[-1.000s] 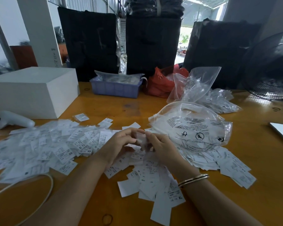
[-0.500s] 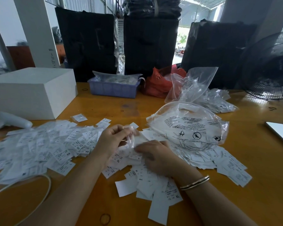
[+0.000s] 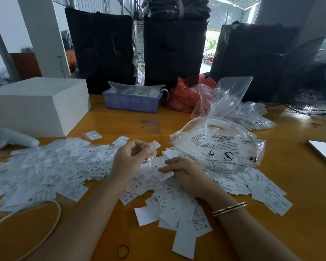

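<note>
Label (image 3: pixel 163 173) is the white M one, lying on top of the loose labels (image 3: pixel 177 206) in the middle of the table (image 3: pixel 299 194), and my right hand (image 3: pixel 183 173) has its fingers curled down on it, pinching it. My left hand (image 3: pixel 129 159) is just beside it, raised a bit, gripping a small clear sleeve (image 3: pixel 151 159) between thumb and fingertips; the sleeve hangs down and nearly touches the label. Off to my left is the heap of bagged labels (image 3: pixel 45 170), and the big printed bag (image 3: pixel 220 147) sits just to the right of my hands. White box (image 3: pixel 36 106) and blue tray (image 3: pixel 132 103) are further back.
</note>
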The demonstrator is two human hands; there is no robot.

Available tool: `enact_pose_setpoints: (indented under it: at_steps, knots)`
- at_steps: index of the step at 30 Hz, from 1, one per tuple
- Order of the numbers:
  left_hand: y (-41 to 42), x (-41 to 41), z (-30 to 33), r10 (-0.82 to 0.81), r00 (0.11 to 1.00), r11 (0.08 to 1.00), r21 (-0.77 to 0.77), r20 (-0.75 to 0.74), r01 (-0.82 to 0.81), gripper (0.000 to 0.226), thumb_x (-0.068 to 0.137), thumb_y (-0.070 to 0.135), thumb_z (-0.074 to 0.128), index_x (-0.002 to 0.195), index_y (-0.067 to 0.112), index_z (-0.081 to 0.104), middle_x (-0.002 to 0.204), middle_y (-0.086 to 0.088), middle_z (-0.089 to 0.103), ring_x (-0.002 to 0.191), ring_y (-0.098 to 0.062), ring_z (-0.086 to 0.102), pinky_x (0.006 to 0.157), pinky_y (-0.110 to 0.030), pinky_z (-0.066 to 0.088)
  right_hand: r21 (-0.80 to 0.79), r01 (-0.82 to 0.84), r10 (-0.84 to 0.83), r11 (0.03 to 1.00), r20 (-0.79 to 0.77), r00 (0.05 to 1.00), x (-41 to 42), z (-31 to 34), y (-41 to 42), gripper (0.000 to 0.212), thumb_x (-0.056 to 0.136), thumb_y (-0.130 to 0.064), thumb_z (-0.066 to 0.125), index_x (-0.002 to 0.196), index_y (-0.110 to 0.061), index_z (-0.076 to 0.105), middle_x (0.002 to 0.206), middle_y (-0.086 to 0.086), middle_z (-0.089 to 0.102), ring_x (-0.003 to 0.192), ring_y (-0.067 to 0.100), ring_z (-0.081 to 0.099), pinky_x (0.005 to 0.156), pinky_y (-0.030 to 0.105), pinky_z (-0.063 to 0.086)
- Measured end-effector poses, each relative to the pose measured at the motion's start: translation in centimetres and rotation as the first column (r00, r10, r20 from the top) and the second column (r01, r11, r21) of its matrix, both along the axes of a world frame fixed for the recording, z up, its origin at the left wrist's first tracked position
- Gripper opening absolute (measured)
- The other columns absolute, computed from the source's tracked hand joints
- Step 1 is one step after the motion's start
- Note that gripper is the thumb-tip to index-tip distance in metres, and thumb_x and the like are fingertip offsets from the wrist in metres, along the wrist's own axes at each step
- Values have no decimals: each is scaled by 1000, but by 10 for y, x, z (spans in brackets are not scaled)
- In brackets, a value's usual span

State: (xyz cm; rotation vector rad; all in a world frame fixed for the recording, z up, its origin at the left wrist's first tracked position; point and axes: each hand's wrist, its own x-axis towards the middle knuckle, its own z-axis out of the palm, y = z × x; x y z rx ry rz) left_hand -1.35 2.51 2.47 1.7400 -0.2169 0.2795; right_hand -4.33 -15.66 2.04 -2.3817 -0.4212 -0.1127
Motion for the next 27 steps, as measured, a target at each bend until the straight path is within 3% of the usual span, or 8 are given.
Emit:
enact_pose_setpoints:
  at_steps: [2,4,7,10,12,17,20,27]
  knots:
    - [1,0,-1,-12,999,998,61,53,9,7,84,32,68,82,25,66,77,11,72,75,-4,67,66,-16,50,183,62,-65,981,9,998,0,2,2,47,93,-1,44,100,-40,69,118,-19,54,112,2,47,93,11,36]
    - [1,-2,-1,-40,992,991,133,119,24,9,81,34,70,80,26,66,76,17,69,71,1,64,62,-12,49,366,144,-159,919,10,987,-1,5,1,55,94,0,42,89,-49,66,104,-28,58,101,-3,56,85,10,43]
    - [-1,-4,0,-73,979,976,215,190,31,12,80,34,71,77,24,65,75,24,66,69,4,61,59,-8,46,536,179,-213,825,2,977,-3,8,-4,56,92,6,39,87,-41,68,100,-13,68,76,-1,61,65,12,46]
    - [-2,-5,0,-78,970,966,259,229,16,12,80,32,72,76,24,64,71,18,66,71,3,61,62,-9,47,770,108,-116,629,-44,992,-9,15,-5,50,90,6,40,94,-31,73,102,-6,70,91,6,63,69,11,48]
    - [-3,-7,1,-93,960,952,307,264,7,12,79,31,74,76,26,63,70,16,65,74,3,61,64,-9,46,810,78,-126,581,-5,992,-10,18,-3,42,91,2,48,102,-32,70,101,-13,71,91,0,64,70,7,47]
    - [-6,-11,2,-145,948,933,357,283,36,13,78,34,73,78,25,63,73,17,63,76,5,59,63,-7,44,874,40,-187,484,58,981,-12,19,4,57,85,8,59,120,-37,54,91,0,70,89,12,68,76,19,53]
    - [-6,-13,3,-156,954,934,353,258,57,23,74,49,66,80,27,63,74,18,63,76,6,58,63,-7,44,842,59,-194,536,55,979,-14,16,10,50,85,4,61,112,-39,58,97,1,69,91,12,68,76,21,54]
    - [-7,-11,1,-160,954,928,369,255,57,13,76,34,74,81,29,63,75,20,63,76,6,59,62,-7,45,782,69,-161,619,41,986,-14,12,15,44,86,4,60,110,-32,59,96,0,71,90,12,68,77,25,56]
